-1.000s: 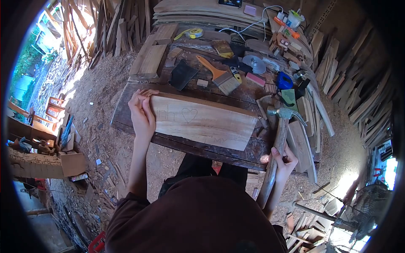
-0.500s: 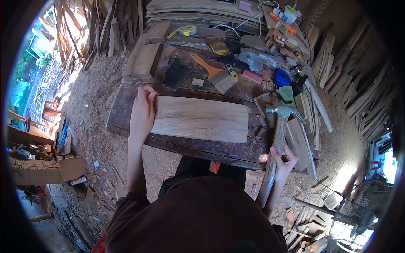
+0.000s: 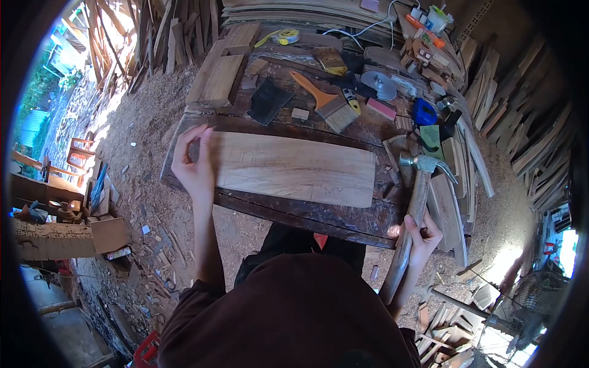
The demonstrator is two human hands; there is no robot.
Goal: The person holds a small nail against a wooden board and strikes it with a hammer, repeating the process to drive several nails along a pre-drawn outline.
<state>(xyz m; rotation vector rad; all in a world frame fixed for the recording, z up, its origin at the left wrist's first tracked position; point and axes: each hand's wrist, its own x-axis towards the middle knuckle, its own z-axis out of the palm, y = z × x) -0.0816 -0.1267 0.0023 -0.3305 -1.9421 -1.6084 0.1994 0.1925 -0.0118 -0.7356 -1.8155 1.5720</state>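
A flat wooden board [image 3: 294,168] with faint pencilled letters lies lengthwise near the front edge of the workbench. At its left end is my left hand [image 3: 194,162], thumb along the edge. The fingers curl round toward the thumb tip near the upper corner; what they pinch, if anything, cannot be made out. My right hand [image 3: 423,236] grips the long wooden handle of a claw hammer [image 3: 418,184]. The hammer stands head up beyond the board's right end, claw pointing right.
Behind the board lie an orange-handled paintbrush [image 3: 325,101], black sandpaper [image 3: 270,101], a pink block [image 3: 381,110], a blue tape measure [image 3: 424,111] and a yellow tape measure [image 3: 287,37]. Wood strips [image 3: 457,178] crowd the right edge. Sawdust and offcuts cover the floor [image 3: 147,116].
My left hand has shifted left along the board to its end, uncovering more pencilled letters. My right hand still holds the hammer. The whole view has shifted slightly.
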